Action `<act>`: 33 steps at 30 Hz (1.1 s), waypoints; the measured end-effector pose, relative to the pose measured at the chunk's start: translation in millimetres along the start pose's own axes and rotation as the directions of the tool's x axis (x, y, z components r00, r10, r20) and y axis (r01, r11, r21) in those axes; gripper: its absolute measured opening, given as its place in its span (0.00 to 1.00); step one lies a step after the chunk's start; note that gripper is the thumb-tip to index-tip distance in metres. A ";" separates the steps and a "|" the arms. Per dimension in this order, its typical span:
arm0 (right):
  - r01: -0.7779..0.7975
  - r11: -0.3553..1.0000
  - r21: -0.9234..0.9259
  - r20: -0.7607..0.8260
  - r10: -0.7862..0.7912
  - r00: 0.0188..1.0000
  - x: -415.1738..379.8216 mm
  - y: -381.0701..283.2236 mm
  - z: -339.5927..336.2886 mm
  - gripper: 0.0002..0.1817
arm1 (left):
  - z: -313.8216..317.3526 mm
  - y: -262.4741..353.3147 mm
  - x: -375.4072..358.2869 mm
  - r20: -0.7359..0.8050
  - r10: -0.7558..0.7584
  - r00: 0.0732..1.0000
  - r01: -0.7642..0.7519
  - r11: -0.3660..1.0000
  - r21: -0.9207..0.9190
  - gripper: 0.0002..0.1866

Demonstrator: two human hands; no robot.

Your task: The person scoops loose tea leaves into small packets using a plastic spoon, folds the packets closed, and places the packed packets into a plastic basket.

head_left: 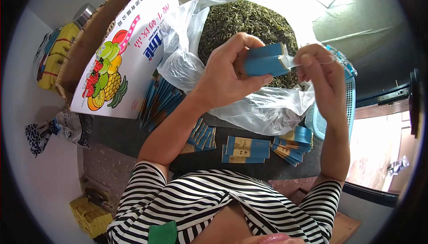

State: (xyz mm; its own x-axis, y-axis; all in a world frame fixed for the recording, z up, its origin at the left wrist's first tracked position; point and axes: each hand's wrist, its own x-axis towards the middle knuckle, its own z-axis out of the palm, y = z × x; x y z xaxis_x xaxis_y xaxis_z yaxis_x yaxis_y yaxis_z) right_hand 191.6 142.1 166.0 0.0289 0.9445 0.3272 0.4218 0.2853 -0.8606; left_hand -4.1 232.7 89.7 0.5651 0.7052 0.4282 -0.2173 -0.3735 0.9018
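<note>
My left hand [225, 74] is wrapped around a blue paper packet [266, 65], its mouth facing right and gaping. At that mouth, the fingers of my right hand [324, 76] pinch a clear plastic piece [290, 61]; whether it is an inner bag or a small scoop I cannot make out. Both hands are above a large heap of dried green leaves [245, 18], which look like tea. A clear plastic bag [180, 65] surrounds the heap, its rim folded outward.
Flat blue-and-gold packets [247, 148] lie along the near table edge, with more fanned-out packets [294, 148] at right. A printed carton [147, 34] stands on the left. At the right sits a light blue basket [350, 105].
</note>
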 end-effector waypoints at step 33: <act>-0.217 0.802 -0.557 0.037 0.285 0.958 6.4 33.8 -21.1 0.16 | -16.1 9.7 2.8 -0.041 -0.002 0.999 0.002 1.000 -0.002 0.26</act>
State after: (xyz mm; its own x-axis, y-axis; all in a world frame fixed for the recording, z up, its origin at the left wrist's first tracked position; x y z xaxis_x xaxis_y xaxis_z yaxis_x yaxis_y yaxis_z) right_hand 225.2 154.4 147.3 0.1143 0.9920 0.0541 0.8366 -0.0667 -0.5438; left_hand -17.4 240.7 100.6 0.5323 0.7302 0.4284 -0.2181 -0.3706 0.9028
